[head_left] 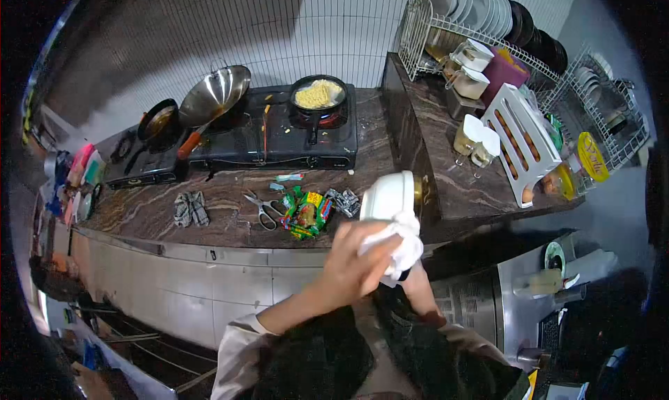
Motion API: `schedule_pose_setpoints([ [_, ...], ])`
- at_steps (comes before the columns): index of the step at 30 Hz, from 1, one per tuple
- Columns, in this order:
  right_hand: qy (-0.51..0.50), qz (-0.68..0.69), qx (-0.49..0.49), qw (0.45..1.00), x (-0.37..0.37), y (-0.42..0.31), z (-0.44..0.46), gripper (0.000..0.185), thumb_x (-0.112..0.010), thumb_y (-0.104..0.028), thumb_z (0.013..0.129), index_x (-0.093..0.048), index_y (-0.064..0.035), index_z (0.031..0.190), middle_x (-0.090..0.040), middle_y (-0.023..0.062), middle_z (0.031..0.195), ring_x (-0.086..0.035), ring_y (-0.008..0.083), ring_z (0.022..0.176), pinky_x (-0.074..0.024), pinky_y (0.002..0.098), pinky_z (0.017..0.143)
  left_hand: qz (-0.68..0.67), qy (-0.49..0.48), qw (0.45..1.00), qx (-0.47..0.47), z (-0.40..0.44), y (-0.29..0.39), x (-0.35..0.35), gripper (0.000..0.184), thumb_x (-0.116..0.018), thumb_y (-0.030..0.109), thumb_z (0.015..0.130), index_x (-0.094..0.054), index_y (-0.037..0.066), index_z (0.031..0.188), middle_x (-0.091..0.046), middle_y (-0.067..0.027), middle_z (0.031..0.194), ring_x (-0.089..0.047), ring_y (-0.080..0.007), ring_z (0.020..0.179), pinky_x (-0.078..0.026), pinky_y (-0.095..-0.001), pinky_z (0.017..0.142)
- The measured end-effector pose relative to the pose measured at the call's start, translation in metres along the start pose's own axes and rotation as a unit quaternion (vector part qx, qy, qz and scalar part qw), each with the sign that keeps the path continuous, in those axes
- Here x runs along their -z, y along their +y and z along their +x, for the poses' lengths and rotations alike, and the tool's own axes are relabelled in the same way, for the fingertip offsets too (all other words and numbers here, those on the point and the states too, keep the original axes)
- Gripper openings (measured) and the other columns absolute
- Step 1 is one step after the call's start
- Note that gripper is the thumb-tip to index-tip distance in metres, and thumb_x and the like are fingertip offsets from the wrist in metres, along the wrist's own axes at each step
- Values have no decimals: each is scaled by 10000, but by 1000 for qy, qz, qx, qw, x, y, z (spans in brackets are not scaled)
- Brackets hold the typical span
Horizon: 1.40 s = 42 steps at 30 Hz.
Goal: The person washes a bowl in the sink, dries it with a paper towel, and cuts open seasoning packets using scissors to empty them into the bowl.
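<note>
While a dark, streaked desk (132, 222) runs below the tiled wall (348, 24) and turns forward at its right end, a black gas stove (279, 139) stands towards its back edge. On the raised right-hand stretch, a wire dish rack (418, 34) with plates stands along the back edge, and a white slotted rack (519, 139) holding eggs leans near the front right corner.

On the stove's left part rests a metal wok (216, 97), with a small black pan (159, 123) further left; on the right burner, which glows red, sits a black pan (313, 113) of yellow noodles (318, 95).

Over the front edge of the desk, where the raised stretch begins, a white bowl (387, 196) is held up, tilted. Of the hands, the left (359, 257) is closed around a bunched white cloth (404, 243) against the bowl; the right (418, 288) holds the bowl from below, its fingers largely hidden.

Near the front edge, left of the bowl, lie crumpled green wrappers (305, 215) with silver packets (343, 202) just beside them. Further left come a checked cloth (190, 209) and, between it and the wrappers, scissors (265, 210) with their blades apart
</note>
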State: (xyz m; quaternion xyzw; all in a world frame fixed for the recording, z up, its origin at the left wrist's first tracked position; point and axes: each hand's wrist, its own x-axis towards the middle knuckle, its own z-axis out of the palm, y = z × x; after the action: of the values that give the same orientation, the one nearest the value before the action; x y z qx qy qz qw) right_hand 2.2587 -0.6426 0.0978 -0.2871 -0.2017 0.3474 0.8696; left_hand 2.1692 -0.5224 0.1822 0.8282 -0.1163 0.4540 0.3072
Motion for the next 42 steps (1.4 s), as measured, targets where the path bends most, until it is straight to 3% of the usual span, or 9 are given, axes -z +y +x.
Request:
schedule_pose_setpoints([
  [5, 193, -139, -213, 948, 6, 4, 13, 430, -615, -130, 819, -464, 30, 1189, -592, 123, 1068, -606, 225, 921, -526, 359, 748, -32, -66, 991, 113, 47, -34, 11, 206, -622, 74, 761, -606, 26, 961, -572, -96, 923, -553, -229, 824, -436, -324, 764],
  [12, 161, -164, -251, 940, 0, 8, 2, 432, -613, -127, 828, -460, 4, 1211, -582, 118, 1097, -595, 221, 945, -500, 348, 772, -247, -359, 858, 271, 52, -123, -3, 245, -549, 183, 861, -587, 12, 1033, -590, -69, 1037, -552, -145, 914, -455, -306, 785],
  [16, 181, -132, -212, 951, -17, -7, 3, 432, -607, -122, 831, -455, 0, 1216, -577, 121, 1104, -594, 218, 947, -498, 340, 771, -370, -290, 733, 491, 9, -105, -30, 277, -491, 209, 891, -577, 23, 1077, -587, -67, 1080, -570, -156, 916, -467, -290, 807],
  [18, 202, -109, -192, 954, -18, -9, 5, 436, -607, -119, 829, -451, 1, 1219, -575, 122, 1107, -594, 216, 947, -499, 337, 769, -547, -23, 594, 590, -14, -85, -41, 176, -490, 106, 892, -580, 38, 1026, -588, -4, 913, -536, -81, 797, -436, -205, 694],
  [23, 209, -126, -167, 955, -8, -13, 11, 439, -593, -115, 833, -439, 8, 1225, -567, 150, 1107, -588, 233, 956, -496, 340, 773, -446, 83, 729, 513, -46, -80, -58, 226, -477, 131, 906, -558, 23, 1088, -595, -19, 941, -552, -91, 829, -447, -218, 732],
  [26, 211, -133, -156, 956, 0, -13, 16, 440, -584, -113, 835, -432, 13, 1229, -562, 167, 1107, -584, 242, 962, -494, 342, 776, -310, -38, 858, 408, -65, -98, -55, 268, -472, 154, 914, -518, 25, 1144, -594, -36, 977, -552, -100, 880, -442, -241, 788],
  [34, 255, -300, -71, 917, 27, -15, 35, 423, -553, -85, 838, -418, 33, 1221, -558, 198, 1099, -571, 291, 980, -471, 360, 796, -159, 77, 875, 450, -37, -74, 6, 375, -473, 164, 916, -427, 8, 1254, -539, -98, 1163, -508, -158, 1042, -385, -280, 899],
  [37, 188, -562, 157, 790, 28, -8, 39, 421, -544, -91, 854, -400, 23, 1233, -531, 162, 1116, -550, 224, 961, -439, 282, 817, -28, 78, 946, 312, -21, -46, 4, 334, -459, 170, 922, -464, 15, 1218, -560, -80, 1082, -501, -160, 1019, -368, -277, 898],
  [42, 187, -626, 184, 735, 23, -2, 35, 420, -516, -81, 861, -374, 10, 1247, -527, 152, 1092, -526, 204, 975, -423, 282, 824, -213, 3, 885, 413, -51, -98, -5, 350, -464, 162, 916, -470, 19, 1235, -549, -92, 1132, -497, -152, 1028, -368, -263, 893],
])
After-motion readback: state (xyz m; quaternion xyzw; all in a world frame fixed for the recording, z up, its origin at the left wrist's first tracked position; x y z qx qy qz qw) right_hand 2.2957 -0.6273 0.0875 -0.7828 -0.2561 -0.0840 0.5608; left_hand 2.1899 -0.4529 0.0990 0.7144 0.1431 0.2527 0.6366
